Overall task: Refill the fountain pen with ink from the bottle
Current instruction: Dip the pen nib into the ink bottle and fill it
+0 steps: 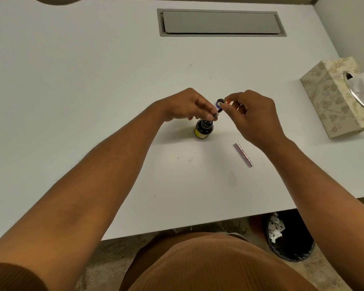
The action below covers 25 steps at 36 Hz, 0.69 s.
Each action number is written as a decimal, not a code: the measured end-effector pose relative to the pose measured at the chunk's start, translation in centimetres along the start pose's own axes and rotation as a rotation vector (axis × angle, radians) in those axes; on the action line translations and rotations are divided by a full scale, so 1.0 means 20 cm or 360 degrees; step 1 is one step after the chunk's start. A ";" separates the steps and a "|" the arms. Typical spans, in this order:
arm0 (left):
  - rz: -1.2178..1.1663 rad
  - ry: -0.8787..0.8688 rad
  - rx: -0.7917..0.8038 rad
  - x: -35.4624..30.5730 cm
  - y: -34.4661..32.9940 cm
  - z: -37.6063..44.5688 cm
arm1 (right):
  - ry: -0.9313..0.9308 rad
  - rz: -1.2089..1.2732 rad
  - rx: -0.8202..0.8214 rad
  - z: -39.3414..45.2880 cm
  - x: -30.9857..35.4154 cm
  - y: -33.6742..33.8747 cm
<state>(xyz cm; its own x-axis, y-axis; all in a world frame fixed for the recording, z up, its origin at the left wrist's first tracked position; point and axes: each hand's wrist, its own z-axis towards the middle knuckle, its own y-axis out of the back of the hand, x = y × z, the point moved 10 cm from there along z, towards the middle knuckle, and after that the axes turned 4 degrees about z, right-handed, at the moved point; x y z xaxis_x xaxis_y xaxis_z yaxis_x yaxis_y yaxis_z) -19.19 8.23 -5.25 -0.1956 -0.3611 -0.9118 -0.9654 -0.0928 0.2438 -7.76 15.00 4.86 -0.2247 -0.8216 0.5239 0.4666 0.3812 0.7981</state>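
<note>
A small dark ink bottle (pixel 204 129) with a yellow label stands uncapped on the white table (pixel 93 80). Its cap (pixel 219 102) lies on the table just behind it. Over the bottle's mouth, my left hand (pixel 187 105) pinches the lower end of the pen's front section (pixel 216 113), whose tip points down into the bottle. At the section's upper end, the fingertips of my right hand (pixel 252 114) pinch the converter. The silver pen barrel (pixel 243 154) lies apart on the table, to the right of the bottle.
A patterned tissue box (pixel 340 97) stands at the table's right edge. A grey cable hatch (pixel 221 23) is set into the far side of the table. Below the near edge, a black bin (pixel 290 238) with crumpled paper stands on the floor.
</note>
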 end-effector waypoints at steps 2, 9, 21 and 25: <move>-0.0005 0.0003 0.0003 0.00 0.00 0.00 | 0.0004 -0.0018 0.0001 0.00 0.00 0.00; -0.0011 -0.0002 0.0005 0.00 0.00 0.00 | -0.0025 -0.0001 0.0023 0.01 -0.01 -0.02; -0.0026 0.0044 0.0003 0.01 0.00 -0.01 | -0.0062 0.0025 -0.0004 0.02 -0.02 -0.03; -0.0030 0.0040 0.0006 0.01 0.00 -0.01 | -0.0054 0.0014 -0.0018 0.02 -0.02 -0.03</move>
<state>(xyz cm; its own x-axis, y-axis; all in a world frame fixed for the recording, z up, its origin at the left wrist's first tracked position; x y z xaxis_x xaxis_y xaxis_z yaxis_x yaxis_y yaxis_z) -19.25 7.99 -5.38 -0.1729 -0.3826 -0.9076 -0.9695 -0.0966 0.2253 -8.28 15.27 4.31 -0.2495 -0.8032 0.5409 0.4785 0.3833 0.7900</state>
